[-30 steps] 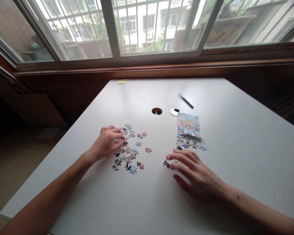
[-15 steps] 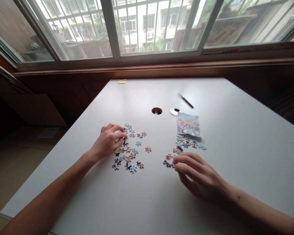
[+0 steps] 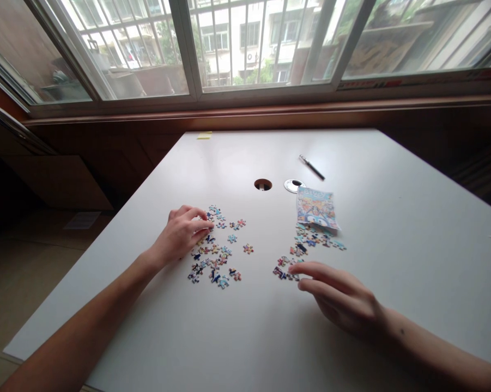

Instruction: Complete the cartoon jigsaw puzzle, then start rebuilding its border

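Observation:
My left hand rests over the left edge of a loose spread of puzzle pieces. Its fingers are bent and slightly apart, the tips down among the pieces, and nothing shows in its grasp. My right hand is at the near side of a second group of puzzle pieces. The index fingertip reaches the pieces there; the thumb is apart from it, and the other fingers are partly hidden. More pieces run back toward a printed puzzle picture packet. A single piece lies between the two groups.
The white table has a round cable hole, with its metal cover beside the packet. A black pen lies farther back. Yellow tape marks the far edge, below a barred window.
My right hand has drawn back a little to the right, and its fingers have straightened from a more curled shape. The left hand has hardly moved.

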The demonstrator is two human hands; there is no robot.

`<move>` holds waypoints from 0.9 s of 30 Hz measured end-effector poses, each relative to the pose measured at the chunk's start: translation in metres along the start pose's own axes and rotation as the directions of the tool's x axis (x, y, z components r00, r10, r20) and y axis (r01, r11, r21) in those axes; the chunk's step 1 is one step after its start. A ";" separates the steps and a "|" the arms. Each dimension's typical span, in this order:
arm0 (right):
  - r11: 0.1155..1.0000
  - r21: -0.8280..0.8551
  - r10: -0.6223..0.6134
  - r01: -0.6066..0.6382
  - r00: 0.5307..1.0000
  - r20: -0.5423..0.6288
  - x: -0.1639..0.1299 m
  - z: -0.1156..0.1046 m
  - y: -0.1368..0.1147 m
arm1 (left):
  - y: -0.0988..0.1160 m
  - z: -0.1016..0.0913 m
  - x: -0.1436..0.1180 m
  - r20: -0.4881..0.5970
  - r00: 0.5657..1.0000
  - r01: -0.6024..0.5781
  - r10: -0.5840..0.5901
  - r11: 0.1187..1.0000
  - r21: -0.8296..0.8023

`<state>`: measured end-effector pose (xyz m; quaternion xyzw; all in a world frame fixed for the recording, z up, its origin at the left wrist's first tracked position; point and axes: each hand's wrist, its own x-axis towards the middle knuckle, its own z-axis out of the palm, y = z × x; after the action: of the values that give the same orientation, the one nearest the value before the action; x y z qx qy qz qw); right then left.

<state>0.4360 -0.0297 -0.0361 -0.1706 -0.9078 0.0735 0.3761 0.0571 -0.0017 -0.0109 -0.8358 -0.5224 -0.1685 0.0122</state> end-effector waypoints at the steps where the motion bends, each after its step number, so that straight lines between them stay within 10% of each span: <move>1: 1.000 0.010 -0.007 0.007 1.000 0.010 0.001 0.000 0.000 | -0.001 0.000 0.000 0.008 1.000 0.005 -0.005 1.000 -0.006; 14: 0.999 0.021 -0.039 0.037 0.992 0.116 0.022 -0.003 -0.004 | 0.006 -0.008 0.003 0.057 0.994 0.107 -0.098 0.975 -0.196; 19: 0.998 0.042 -0.060 0.054 0.988 0.145 0.021 -0.004 -0.004 | 0.054 -0.014 -0.001 0.149 0.986 0.016 0.071 0.860 -0.510; 27: 0.989 0.078 -0.147 0.128 0.931 0.335 0.020 -0.004 -0.011 | 0.117 0.014 -0.018 0.001 0.934 -0.336 0.357 0.879 -0.338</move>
<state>0.4228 -0.0329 -0.0171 -0.0812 -0.9663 0.1003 0.2226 0.1561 -0.0679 -0.0118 -0.9106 -0.3285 -0.2227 -0.1157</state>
